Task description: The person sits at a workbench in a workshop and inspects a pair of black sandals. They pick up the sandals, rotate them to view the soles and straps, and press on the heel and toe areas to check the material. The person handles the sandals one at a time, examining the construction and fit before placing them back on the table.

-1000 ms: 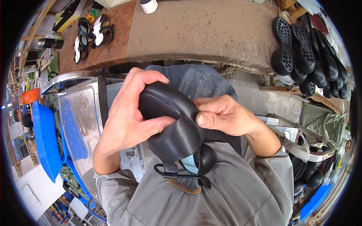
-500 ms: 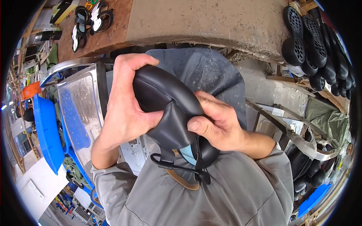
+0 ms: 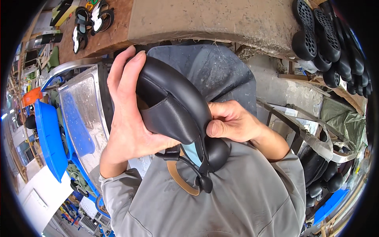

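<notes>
A black sandal [image 3: 173, 118] with a thick dark sole is held on its side above my lap, toe end away from me. My left hand [image 3: 128, 114] wraps its toe and upper, with fingers over the far end and the thumb pressed under the wide strap. Along the sole's edge near the middle, my right hand [image 3: 235, 122] pinches with thumb and forefinger. A light blue patch shows on the insole between the straps. The ankle strap [image 3: 177, 177], with a tan lining, dangles at the near end against my grey shirt.
A worn workbench [image 3: 205, 23] runs across the far side, with sandals [image 3: 92, 23] at its left. Black soles [image 3: 316, 39] hang in a row at the right. A metal-framed panel [image 3: 83, 114] and a blue tray [image 3: 51, 138] stand at the left. A dark apron [image 3: 213, 71] covers my lap.
My left hand's fingers have straightened over the toe and its thumb has slid down off the upper. The right thumb has shifted slightly along the sole's edge. The ankle strap has swung lower.
</notes>
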The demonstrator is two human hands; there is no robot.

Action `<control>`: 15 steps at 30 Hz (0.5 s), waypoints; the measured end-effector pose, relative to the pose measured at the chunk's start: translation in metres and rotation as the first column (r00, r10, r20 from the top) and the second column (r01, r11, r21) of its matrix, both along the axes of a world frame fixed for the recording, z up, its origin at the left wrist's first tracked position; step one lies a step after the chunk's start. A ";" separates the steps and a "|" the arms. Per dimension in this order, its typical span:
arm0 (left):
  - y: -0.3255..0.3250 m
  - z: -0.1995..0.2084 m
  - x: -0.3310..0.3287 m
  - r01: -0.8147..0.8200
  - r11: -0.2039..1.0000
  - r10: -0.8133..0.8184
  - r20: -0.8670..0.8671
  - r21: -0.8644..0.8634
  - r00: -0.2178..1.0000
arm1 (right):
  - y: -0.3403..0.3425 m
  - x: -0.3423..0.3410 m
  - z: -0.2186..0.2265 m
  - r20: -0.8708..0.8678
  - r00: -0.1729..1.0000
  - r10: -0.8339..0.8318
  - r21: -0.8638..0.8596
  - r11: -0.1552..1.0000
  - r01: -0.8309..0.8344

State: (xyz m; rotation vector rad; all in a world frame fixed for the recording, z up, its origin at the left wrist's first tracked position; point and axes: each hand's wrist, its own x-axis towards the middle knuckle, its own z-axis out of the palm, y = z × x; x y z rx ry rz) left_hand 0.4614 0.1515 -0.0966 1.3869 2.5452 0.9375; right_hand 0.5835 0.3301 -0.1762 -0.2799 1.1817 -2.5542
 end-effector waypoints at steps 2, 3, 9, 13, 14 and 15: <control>-0.002 -0.008 -0.004 0.025 0.997 -0.029 0.054 0.078 0.998 | -0.001 0.001 0.004 0.026 0.999 -0.037 0.029 0.999 0.036; -0.003 -0.010 -0.002 0.018 0.995 -0.025 0.068 0.101 0.997 | -0.001 0.003 0.005 0.026 0.999 -0.040 0.068 0.997 0.038; -0.006 -0.006 0.001 0.054 0.999 -0.054 0.015 0.001 0.998 | 0.002 0.007 0.024 0.047 0.998 -0.045 0.309 0.951 0.029; -0.006 -0.011 -0.001 0.080 0.997 -0.081 0.030 0.009 0.996 | -0.001 0.009 0.032 0.074 0.991 -0.113 0.345 0.935 0.081; -0.007 -0.012 -0.002 0.073 0.997 -0.073 0.047 0.010 0.996 | -0.005 0.009 0.035 0.073 0.985 -0.155 0.344 0.931 0.121; -0.008 -0.016 -0.003 0.064 0.998 -0.065 0.053 0.019 0.996 | -0.009 0.010 0.038 0.123 0.974 -0.192 0.363 0.922 0.136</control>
